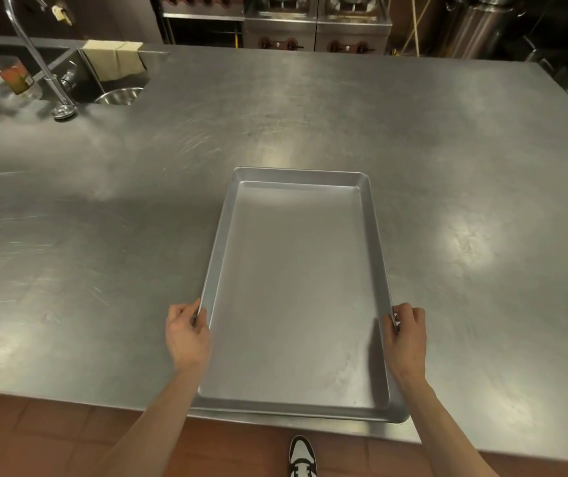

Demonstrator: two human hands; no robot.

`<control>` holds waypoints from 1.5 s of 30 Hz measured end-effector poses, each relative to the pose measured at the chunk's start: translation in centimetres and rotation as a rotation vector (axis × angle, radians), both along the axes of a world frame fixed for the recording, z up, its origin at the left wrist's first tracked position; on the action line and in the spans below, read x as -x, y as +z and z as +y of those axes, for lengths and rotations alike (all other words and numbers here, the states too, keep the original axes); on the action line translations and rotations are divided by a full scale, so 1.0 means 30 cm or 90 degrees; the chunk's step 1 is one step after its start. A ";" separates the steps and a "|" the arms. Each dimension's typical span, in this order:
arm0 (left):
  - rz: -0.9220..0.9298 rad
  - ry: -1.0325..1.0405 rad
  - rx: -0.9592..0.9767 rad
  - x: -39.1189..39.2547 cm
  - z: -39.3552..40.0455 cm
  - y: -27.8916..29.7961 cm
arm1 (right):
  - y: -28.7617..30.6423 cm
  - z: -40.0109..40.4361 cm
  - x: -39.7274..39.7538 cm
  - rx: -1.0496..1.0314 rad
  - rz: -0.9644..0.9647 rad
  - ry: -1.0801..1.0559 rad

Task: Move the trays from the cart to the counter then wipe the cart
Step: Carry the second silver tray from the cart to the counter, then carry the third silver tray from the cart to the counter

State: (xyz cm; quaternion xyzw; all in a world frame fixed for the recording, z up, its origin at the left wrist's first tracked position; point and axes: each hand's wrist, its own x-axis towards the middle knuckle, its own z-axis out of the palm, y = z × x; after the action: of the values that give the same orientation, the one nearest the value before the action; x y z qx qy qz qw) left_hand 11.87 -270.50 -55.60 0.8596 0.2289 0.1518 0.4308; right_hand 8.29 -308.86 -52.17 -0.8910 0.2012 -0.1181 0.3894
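Tray (296, 287) at lower centre on the counter (447, 166), near end overhanging its edge, left hand (186, 333) and right hand (408, 333) on its long sides, sink (117, 82) and faucet (34, 53) at upper left, stoves (317, 22) behind the counter.

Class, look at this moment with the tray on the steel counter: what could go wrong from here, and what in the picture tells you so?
1. The tray overhangs the counter at its near edge; if the left hand and right hand release their grip now, it might tip toward the floor.
2. Each hand pinches only a thin side rim, so it could slip.
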 end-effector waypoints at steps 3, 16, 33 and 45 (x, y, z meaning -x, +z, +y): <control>0.014 0.004 0.016 -0.003 0.003 0.002 | -0.001 0.006 -0.002 -0.002 0.002 -0.004; 0.108 0.044 0.231 -0.015 -0.029 0.233 | 0.095 0.023 -0.022 -0.014 0.052 -0.054; -0.319 0.081 0.174 0.324 -0.103 0.911 | 0.599 0.394 -0.096 -0.478 -0.177 0.310; -0.413 0.492 -0.097 1.285 -0.134 1.033 | 0.910 0.887 0.521 -0.701 -0.070 0.884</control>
State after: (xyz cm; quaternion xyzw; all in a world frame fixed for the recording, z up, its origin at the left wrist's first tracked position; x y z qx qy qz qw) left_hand -26.68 -274.53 -24.59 0.6497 0.3727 0.5754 0.3285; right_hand -7.33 -282.26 -24.88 -0.4911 -0.3756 0.2160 0.7557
